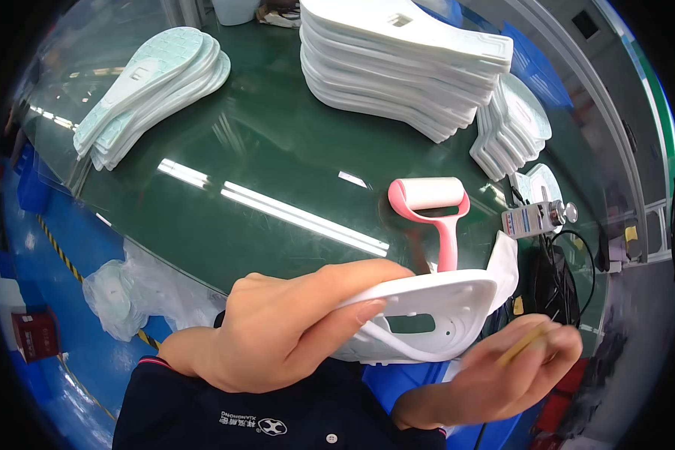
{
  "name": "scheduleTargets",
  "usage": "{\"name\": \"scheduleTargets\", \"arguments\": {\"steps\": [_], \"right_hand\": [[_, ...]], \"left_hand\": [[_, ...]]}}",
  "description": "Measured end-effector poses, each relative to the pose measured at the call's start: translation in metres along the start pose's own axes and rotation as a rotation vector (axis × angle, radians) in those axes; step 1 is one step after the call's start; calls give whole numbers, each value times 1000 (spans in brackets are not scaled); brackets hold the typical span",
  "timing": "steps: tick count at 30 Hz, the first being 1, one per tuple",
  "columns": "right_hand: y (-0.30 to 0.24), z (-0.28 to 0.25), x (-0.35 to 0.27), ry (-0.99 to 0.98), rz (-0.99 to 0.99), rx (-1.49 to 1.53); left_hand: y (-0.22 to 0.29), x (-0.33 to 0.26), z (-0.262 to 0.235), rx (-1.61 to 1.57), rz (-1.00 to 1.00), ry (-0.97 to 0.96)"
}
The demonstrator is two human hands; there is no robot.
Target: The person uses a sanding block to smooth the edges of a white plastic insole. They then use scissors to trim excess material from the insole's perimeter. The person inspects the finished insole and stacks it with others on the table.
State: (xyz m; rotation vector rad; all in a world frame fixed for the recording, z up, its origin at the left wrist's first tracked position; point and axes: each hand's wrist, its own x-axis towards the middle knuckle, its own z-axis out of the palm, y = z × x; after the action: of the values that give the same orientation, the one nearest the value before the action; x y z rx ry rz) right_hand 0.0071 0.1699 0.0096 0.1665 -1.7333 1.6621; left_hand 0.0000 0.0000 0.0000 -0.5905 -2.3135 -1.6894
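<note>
The left hand (277,326) pinches the rim of a hollow white plastic part (461,306) between thumb and fingers, tilting it up in front of the body, over the near edge of the green table (292,165). An oval opening shows through its middle. The right hand (517,371) is curled just beside the part's right end, its fingers seemingly closed on a thin yellowish stick (523,343); motion blur makes the stick's tip and exact kind hard to tell.

The step in hand looks like close handwork on the part, the left hand steadying it while the right manages the stick. As a judgement, the next move calls for a firm left pinch, the rim kept from turning, and a light, well-aimed right hand.

Beyond the part lies a pink-handled roller (448,240) with a white sleeve. A tall stack of white panels (397,75) stands at the far side, and a smaller pile of pale green-and-white panels (154,94) lies to the left. A bottle (527,220) lies on the right, near a black cable (594,262).
</note>
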Motion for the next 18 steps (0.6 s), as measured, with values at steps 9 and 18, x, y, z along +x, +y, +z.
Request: {"name": "scheduleTargets", "arguments": {"steps": [9,18], "right_hand": [[7,10,5,-546,-177,141],[18,18,-3,-412,-185,303]], "left_hand": [[19,2,-8,202,-22,-198],[8,-3,4,192,198,32]]}}
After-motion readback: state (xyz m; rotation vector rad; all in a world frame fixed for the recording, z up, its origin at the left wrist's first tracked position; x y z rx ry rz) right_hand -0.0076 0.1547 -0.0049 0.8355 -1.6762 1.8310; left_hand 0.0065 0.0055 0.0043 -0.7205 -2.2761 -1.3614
